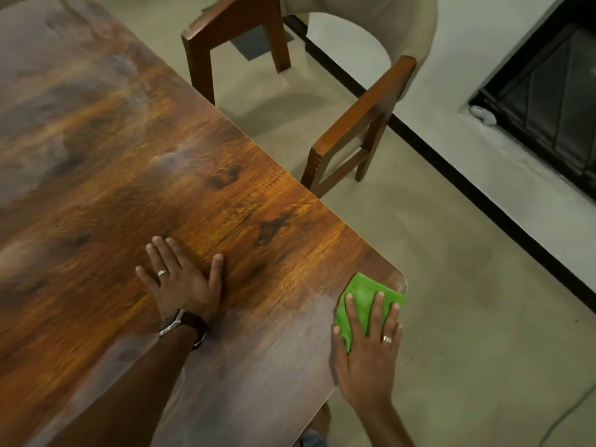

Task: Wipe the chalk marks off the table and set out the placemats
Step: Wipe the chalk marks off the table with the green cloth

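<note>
We see the left hand lying flat, palm down, on the glossy brown wood-grain table in the lower middle of the frame, its fingers straight and spread wide with the thumb angled out to the right. A silver ring sits on one finger, and a wristwatch with a dark brown strap circles the wrist; we can read no writing on its face. The forearm runs down to the lower left.

At lower right, the right hand presses a bright green folded cleaning cloth onto the table's rounded near corner. Its fingers are straight, fanned over the cloth, not curled round it, and one carries a ring. The cloth touches the tabletop at the very edge.

Pale hazy smears cover the table surface toward the upper left. A brown wooden chair with a cream back stands just beside the table's right edge in the upper middle. We find no legible labels anywhere.
</note>
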